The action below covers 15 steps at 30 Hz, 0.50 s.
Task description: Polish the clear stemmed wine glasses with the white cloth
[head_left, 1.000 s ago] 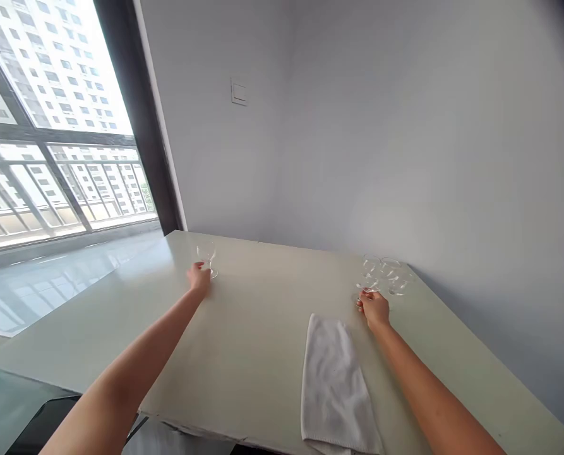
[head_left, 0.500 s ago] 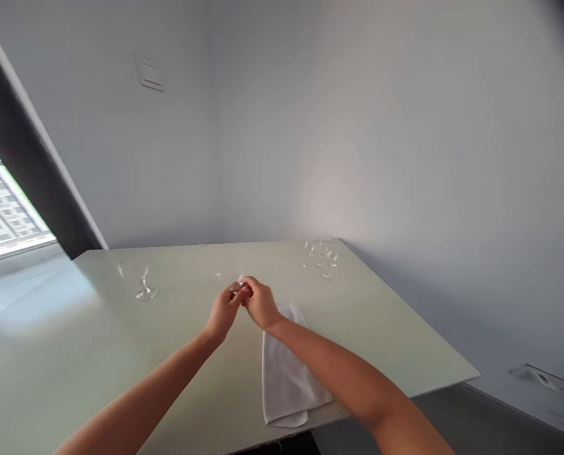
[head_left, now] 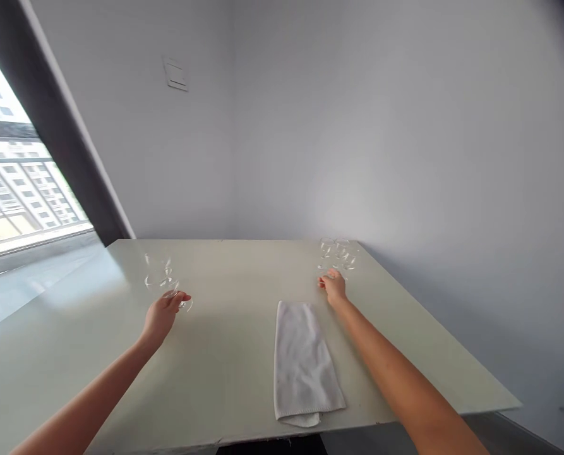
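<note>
My left hand (head_left: pixel 162 316) is closed on a clear stemmed glass (head_left: pixel 186 305). This glass leans over, its round foot sticking out to the right of my fingers and its bowl pointing left. Another clear stemmed glass (head_left: pixel 168 265) stands just behind, its outline overlapping the held one. My right hand (head_left: pixel 333 285) reaches to the far right of the table, by a cluster of small stemmed glasses (head_left: pixel 342 249). Its thumb and fingers look apart in front of the cluster; whether they touch a glass is hard to see.
A folded white cloth (head_left: pixel 305 366) lies at the front middle of the pale glossy table (head_left: pixel 225 354). Walls meet behind the table, with a switch plate (head_left: pixel 175 74) on the left one. A window (head_left: pixel 21 170) is at far left.
My hands were together over the middle of the table and have parted. The left hand went left with a glass; the right went right to the cluster. The view has shifted slightly left.
</note>
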{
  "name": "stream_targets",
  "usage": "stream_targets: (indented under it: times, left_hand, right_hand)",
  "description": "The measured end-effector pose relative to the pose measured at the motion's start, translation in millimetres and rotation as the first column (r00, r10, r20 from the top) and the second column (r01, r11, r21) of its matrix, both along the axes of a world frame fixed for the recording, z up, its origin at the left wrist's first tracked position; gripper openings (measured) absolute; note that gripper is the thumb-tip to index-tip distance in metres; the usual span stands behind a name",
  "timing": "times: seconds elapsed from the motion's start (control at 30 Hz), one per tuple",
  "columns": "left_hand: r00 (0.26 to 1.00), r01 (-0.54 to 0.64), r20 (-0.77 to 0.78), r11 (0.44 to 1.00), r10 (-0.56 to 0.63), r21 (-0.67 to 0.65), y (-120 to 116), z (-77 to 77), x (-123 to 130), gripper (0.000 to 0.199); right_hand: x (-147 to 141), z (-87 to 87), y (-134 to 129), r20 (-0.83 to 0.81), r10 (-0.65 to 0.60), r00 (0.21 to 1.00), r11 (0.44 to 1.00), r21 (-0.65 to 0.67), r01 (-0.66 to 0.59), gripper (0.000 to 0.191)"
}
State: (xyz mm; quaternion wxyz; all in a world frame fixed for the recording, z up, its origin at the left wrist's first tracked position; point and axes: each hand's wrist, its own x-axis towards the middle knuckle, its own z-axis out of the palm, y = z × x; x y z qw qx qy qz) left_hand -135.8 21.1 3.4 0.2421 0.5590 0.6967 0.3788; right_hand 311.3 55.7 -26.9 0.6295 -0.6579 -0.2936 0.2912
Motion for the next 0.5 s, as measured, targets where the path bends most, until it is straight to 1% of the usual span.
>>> stream_targets:
  times: [0.1, 0.23, 0.33, 0.5]
  left_hand:
    - [0.997, -0.072, 0.017, 0.997, 0.072, -0.029, 5, -9.7, -20, 0.034]
    - [0.987, -0.145, 0.061, 0.989, 0.147, -0.04, 17, -20.3, -34, 0.027]
    - [0.977, -0.19, 0.093, 0.981, 0.192, -0.034, 24, -21.8, -40, 0.022]
    - [0.962, -0.252, 0.099, 0.967, 0.256, -0.044, 31, -18.5, -49, 0.022]
  right_hand:
    - [13, -4.9, 23, -0.049, -0.008, 0.999, 1.0, -0.023, 0.007, 0.066]
    - [20, -8.2, 45, -0.075, -0.002, 0.997, 0.999, -0.042, -0.001, 0.069]
    - [23, -11.4, 52, -0.072, 0.018, 0.997, 0.998, -0.058, -0.022, 0.068]
    - [25, -16.7, 56, -0.024, 0.057, 0.998, 0.996, -0.074, -0.059, 0.06]
